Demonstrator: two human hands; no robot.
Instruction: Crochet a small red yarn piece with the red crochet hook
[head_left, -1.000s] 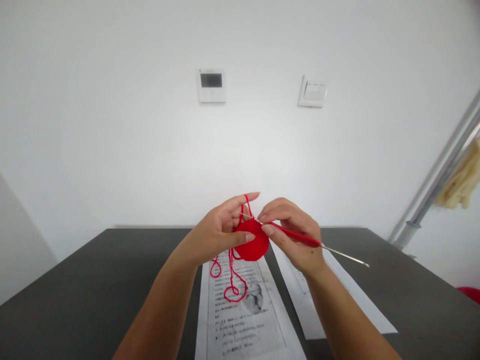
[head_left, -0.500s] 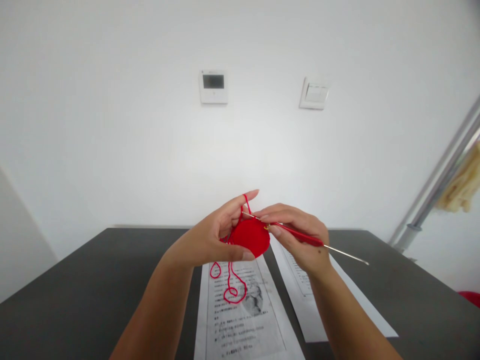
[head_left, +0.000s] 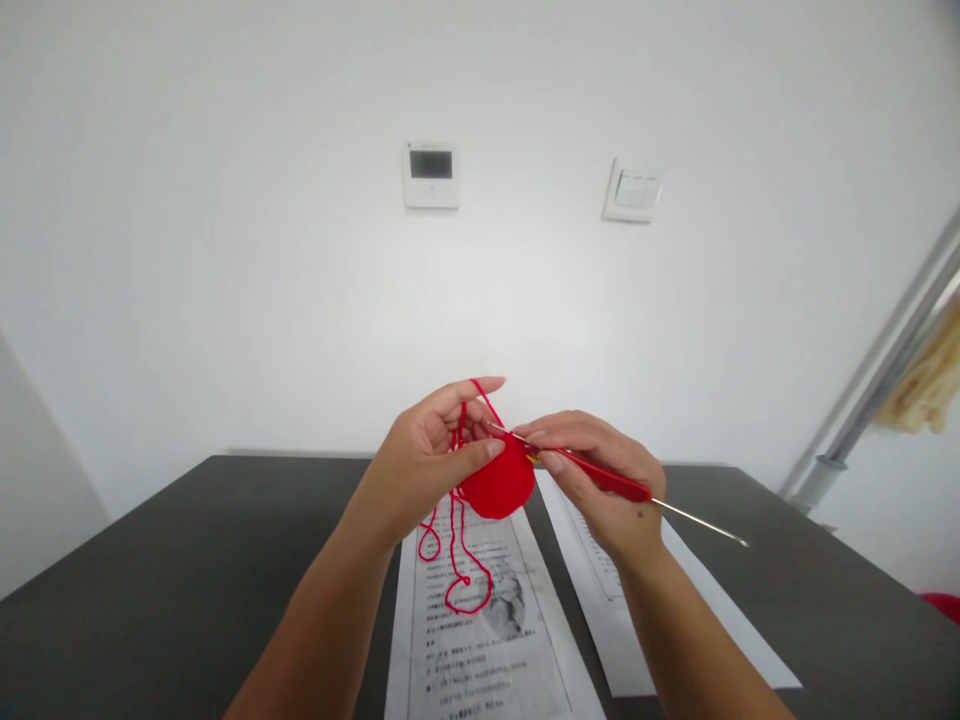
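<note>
A round red crocheted piece point(head_left: 498, 484) is pinched at its upper left edge by my left hand point(head_left: 431, 450), thumb on its front. Red yarn point(head_left: 469, 610) runs over my raised left index finger and through the palm, with loops hanging down over the paper. My right hand point(head_left: 609, 478) is closed on the red handle of a crochet hook point(head_left: 606, 480). The hook's thin metal tip lies at the top edge of the red piece, and its other metal end points to the lower right. A small yellow bit point(head_left: 533, 459) shows beside my right fingertips.
Two printed sheets, one in the middle point(head_left: 480, 660) and one to the right point(head_left: 615, 640), lie on the dark table point(head_left: 187, 580). Behind stands a white wall with a thermostat point(head_left: 431, 177) and a switch point(head_left: 632, 191). A grey pole point(head_left: 862, 390) leans at right.
My left thumb has moved up from the lower part of the red piece to its top edge. The left index finger has shifted left, and the yarn from it slants more.
</note>
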